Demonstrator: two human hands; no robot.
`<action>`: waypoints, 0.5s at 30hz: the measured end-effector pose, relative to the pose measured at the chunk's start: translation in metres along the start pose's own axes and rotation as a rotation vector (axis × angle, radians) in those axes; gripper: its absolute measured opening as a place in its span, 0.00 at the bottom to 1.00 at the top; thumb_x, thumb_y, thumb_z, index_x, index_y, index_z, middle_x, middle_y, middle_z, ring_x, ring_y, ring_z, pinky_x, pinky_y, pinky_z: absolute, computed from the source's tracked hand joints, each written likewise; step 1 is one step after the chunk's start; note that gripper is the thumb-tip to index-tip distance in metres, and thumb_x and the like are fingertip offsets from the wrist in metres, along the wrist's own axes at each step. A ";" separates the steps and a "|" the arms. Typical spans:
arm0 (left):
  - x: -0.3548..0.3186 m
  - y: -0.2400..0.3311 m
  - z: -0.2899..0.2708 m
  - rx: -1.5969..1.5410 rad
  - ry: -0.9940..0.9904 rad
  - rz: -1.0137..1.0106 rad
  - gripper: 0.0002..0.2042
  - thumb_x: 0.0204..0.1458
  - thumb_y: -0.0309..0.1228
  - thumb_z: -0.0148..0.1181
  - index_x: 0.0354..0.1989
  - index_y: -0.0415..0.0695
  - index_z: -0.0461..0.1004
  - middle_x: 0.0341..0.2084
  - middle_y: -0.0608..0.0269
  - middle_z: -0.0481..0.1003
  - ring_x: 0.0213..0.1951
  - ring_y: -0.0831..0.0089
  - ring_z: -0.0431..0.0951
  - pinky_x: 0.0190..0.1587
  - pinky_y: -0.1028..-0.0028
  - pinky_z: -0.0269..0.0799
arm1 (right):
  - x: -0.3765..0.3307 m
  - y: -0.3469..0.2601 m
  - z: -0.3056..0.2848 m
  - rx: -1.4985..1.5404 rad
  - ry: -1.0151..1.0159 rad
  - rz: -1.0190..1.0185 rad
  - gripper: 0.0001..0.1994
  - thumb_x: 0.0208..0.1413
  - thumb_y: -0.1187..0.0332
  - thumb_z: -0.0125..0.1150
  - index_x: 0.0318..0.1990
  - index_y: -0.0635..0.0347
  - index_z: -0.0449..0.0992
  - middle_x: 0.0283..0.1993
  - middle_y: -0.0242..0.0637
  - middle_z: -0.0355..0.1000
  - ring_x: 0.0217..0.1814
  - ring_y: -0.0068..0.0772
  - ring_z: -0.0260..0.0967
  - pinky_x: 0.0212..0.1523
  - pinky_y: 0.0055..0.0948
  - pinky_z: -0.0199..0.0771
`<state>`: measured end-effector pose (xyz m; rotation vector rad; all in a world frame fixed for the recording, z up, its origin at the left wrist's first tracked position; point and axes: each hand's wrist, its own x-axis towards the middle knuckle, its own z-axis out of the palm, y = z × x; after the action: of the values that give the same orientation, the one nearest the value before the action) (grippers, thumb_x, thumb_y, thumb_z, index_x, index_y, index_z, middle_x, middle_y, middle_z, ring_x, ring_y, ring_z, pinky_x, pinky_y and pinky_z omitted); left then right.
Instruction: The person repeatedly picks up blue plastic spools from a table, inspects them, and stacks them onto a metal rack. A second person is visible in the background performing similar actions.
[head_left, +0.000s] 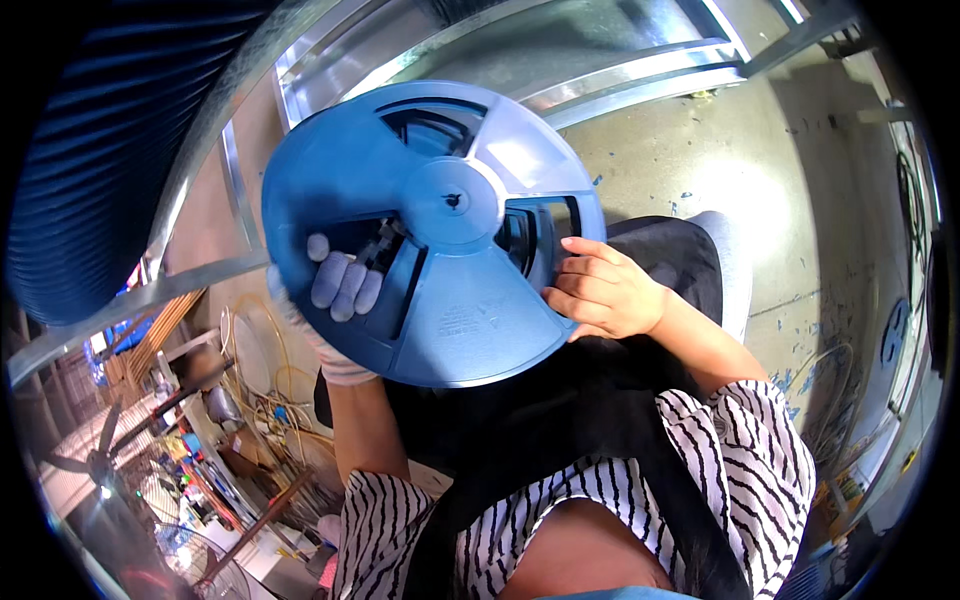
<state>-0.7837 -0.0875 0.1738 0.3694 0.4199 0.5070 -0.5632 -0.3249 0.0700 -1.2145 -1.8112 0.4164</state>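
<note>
A large blue plastic reel [480, 320] with fan-shaped cut-outs and a round hub is held up over my lap. Its flat face points toward me. My left hand [345, 283], in a pale knit glove, grips the reel at its lower left; the fingers hook through a cut-out and the palm is behind the rim. My right hand [600, 292] is bare and closes on the right rim, with fingertips on the face near another cut-out. The thumb side is partly hidden.
At the upper left hangs a dark blue ribbed roll or hose [120, 150]. A metal frame [640, 80] runs across the far side, over a concrete floor [760, 150]. On the lower left are a fan [100, 462], cables and a cluttered bench. Black cloth [480, 420] covers my lap.
</note>
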 end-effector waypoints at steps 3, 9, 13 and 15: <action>0.001 -0.007 0.001 0.042 -0.008 0.001 0.23 0.60 0.53 0.47 0.47 0.42 0.65 0.19 0.75 0.65 0.19 0.81 0.62 0.28 0.75 0.60 | -0.002 -0.008 -0.004 0.124 0.055 0.044 0.24 0.56 0.47 0.50 0.42 0.61 0.73 0.39 0.41 0.67 0.49 0.42 0.67 0.66 0.48 0.58; 0.000 -0.008 0.009 0.066 0.096 0.016 0.25 0.59 0.54 0.47 0.47 0.41 0.68 0.20 0.71 0.64 0.20 0.77 0.62 0.28 0.72 0.58 | -0.010 -0.025 -0.037 0.233 0.444 0.512 0.26 0.62 0.44 0.43 0.34 0.60 0.71 0.29 0.39 0.69 0.34 0.38 0.71 0.42 0.37 0.74; 0.000 -0.007 0.014 0.125 0.077 0.008 0.23 0.60 0.52 0.47 0.47 0.42 0.68 0.20 0.71 0.64 0.20 0.77 0.62 0.28 0.72 0.59 | -0.037 -0.004 -0.064 1.135 1.205 1.106 0.14 0.62 0.60 0.42 0.36 0.62 0.68 0.27 0.29 0.61 0.26 0.26 0.61 0.32 0.28 0.66; -0.003 -0.003 0.014 0.160 0.074 0.016 0.22 0.61 0.51 0.47 0.46 0.42 0.67 0.20 0.71 0.64 0.20 0.77 0.62 0.29 0.72 0.60 | -0.052 0.009 -0.071 1.292 1.313 1.129 0.12 0.63 0.63 0.41 0.38 0.62 0.67 0.28 0.29 0.60 0.25 0.22 0.59 0.29 0.24 0.64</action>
<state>-0.7783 -0.0951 0.1847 0.5097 0.5311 0.5055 -0.4942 -0.3792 0.0776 -0.9135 0.4503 0.8782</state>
